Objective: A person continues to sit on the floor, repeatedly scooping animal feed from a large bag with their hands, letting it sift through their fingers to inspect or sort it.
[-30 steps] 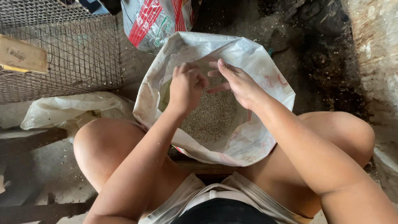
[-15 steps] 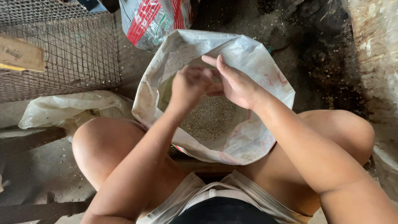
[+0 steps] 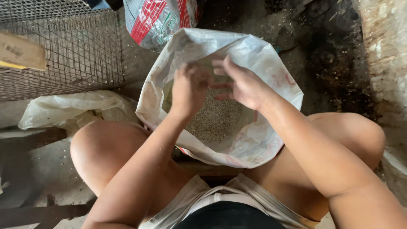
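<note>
head view looks down on a wire cage at the upper left, then a wide white woven sack open between the person's knees, with a printed bag behind it. pale grain lies in the sack's bottom. above it the right hand is spread and released, fingers toward the left hand, which is loosely clenched; what it holds cannot be told.

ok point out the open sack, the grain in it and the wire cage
open sack (image 3: 271, 68): head view, on its white rolled-back rim at the far right
grain (image 3: 216, 121): head view, middle of the heap inside
wire cage (image 3: 80, 51): head view, on its mesh side
</note>
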